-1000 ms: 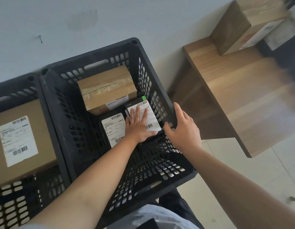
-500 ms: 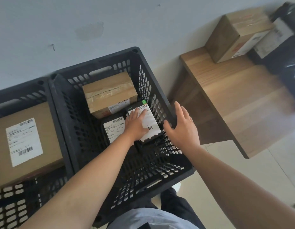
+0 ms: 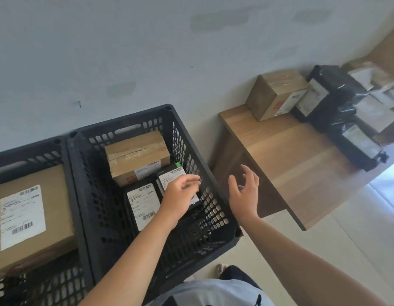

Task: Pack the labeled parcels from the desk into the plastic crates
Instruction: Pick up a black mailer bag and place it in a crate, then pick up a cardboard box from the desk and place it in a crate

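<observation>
Middle crate, black plastic, slotted walls, stands on the floor against the wall. It is the reference for all places below.

Inside it: taped carton at the far end, label on its near face. Two flat black parcels lie on the crate floor in front of the carton, white labels up: left parcel, right parcel with a green corner tag. The two lie side by side, touching or nearly so.

Left hand is over the right parcel, inside the crate, fingers loosely curled and pointing toward the right wall. It holds nothing. Cannot tell if the fingers touch the label.

Right hand is in the air just outside the crate's right wall, fingers spread and slightly bent, empty, clear of the rim.

Left of the crate, touching it: second crate, same type, holding a large carton with a big white label on top.

Right of the crate: wooden desk, near end bare. At its far end, against the wall, a brown box with a label on its side. Just beyond that, black poly bags with white labels, heaped together; further parcels behind them are blurred.
</observation>
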{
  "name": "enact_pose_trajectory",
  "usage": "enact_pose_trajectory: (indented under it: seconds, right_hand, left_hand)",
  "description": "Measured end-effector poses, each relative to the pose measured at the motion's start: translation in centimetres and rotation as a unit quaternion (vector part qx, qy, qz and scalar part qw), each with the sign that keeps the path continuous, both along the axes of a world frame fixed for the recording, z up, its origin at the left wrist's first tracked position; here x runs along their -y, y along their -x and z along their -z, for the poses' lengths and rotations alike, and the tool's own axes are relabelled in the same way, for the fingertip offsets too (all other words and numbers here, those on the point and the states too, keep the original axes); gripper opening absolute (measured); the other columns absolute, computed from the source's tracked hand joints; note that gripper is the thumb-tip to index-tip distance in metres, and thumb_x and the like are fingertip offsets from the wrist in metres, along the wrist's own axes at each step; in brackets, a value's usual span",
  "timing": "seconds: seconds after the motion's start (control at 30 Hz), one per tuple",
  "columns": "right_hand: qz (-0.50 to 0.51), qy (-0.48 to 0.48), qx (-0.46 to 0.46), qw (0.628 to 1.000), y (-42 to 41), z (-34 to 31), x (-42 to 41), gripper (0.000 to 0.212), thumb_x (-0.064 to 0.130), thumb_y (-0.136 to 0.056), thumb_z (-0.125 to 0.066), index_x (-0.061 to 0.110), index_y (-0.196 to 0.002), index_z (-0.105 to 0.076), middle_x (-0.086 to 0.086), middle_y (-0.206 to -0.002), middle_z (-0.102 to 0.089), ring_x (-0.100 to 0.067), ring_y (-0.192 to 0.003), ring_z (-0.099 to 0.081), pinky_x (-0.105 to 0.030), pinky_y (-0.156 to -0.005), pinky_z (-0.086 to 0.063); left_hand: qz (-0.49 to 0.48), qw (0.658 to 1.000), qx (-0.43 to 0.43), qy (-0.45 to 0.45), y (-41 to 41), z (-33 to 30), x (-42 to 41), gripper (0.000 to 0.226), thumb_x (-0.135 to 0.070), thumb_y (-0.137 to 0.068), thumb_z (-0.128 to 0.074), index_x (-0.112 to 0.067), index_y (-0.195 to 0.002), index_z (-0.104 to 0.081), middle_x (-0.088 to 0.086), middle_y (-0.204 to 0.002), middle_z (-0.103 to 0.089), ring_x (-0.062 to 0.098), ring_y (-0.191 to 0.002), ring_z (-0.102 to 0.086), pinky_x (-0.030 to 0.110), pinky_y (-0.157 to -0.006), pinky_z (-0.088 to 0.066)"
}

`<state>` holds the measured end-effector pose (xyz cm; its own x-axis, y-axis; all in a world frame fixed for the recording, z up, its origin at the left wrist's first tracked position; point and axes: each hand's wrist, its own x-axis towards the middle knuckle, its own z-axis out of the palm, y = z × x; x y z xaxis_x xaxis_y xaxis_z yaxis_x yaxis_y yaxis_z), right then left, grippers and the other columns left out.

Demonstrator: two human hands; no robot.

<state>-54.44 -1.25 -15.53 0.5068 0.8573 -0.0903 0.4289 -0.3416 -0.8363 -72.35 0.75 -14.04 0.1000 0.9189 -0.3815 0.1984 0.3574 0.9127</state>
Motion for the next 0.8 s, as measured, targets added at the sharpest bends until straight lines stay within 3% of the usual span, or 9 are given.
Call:
enact_pose_trajectory:
  seconds: [0.13, 0.27, 0.43, 0.67, 0.8]
  right_hand:
    - [0.062, -0.006, -0.031, 0.998, -5.4, -0.5, 0.6, 0.043, 0.031, -0.103, -0.059, 0.025, -0.145, -0.05, 0.006, -0.148, -0.043, -0.008, -0.12, -0.049, -0.036, -0.102, -0.049]
    - [0.114, -0.027, -0.054, 0.992, -11.0, -1.0, -1.1, 0.04, 0.02, -0.103, -0.058, 0.02, -0.143, -0.052, 0.002, -0.142, -0.046, -0.011, -0.118, -0.05, -0.014, -0.082, -0.041]
    - [0.142, -0.03, -0.096, 0.985, -17.0, 0.4, -3.5, 0.038, 0.017, -0.101, -0.06, 0.019, -0.139, -0.055, -0.002, -0.136, -0.05, -0.019, -0.123, -0.054, -0.029, -0.089, -0.044]
    - [0.128, 0.02, -0.138, 0.982, -24.9, 2.8, -6.5, 0.038, 0.019, -0.103, -0.058, 0.021, -0.141, -0.053, 0.001, -0.14, -0.049, -0.017, -0.123, -0.052, -0.032, -0.094, -0.044]
    - [0.11, 0.042, -0.142, 0.983, -29.6, 3.4, -7.6, 0.038, 0.023, -0.104, -0.057, 0.023, -0.142, -0.052, 0.004, -0.14, -0.049, -0.015, -0.124, -0.052, -0.037, -0.098, -0.05]
  left_hand:
    - [0.03, 1.0, -0.001, -0.009, -3.1, -1.8, -1.2, 0.022, -0.016, -0.101, -0.059, -0.034, -0.105, -0.07, -0.013, -0.107, -0.073, 0.01, -0.106, -0.068, 0.032, -0.096, -0.057]
    - [0.054, 0.998, -0.002, -0.013, -7.7, -3.1, -3.7, 0.025, -0.012, -0.101, -0.058, -0.032, -0.108, -0.07, -0.01, -0.107, -0.073, 0.009, -0.104, -0.069, 0.028, -0.093, -0.058]
    - [0.078, 0.997, -0.019, 0.012, -14.9, -3.5, -6.0, 0.025, -0.007, -0.1, -0.057, -0.026, -0.109, -0.071, -0.004, -0.106, -0.073, 0.015, -0.101, -0.07, 0.028, -0.087, -0.057]
    - [0.113, 0.988, -0.095, 0.05, -22.9, -1.8, -9.9, 0.023, -0.017, -0.099, -0.061, -0.032, -0.113, -0.071, -0.009, -0.115, -0.07, 0.006, -0.107, -0.065, 0.036, -0.101, -0.054]
    - [0.112, 0.983, -0.137, 0.057, -27.5, -1.6, -13.4, 0.038, -0.025, -0.101, -0.062, -0.03, -0.139, -0.057, -0.006, -0.141, -0.057, 0.007, -0.118, -0.059, 0.035, -0.103, -0.048]
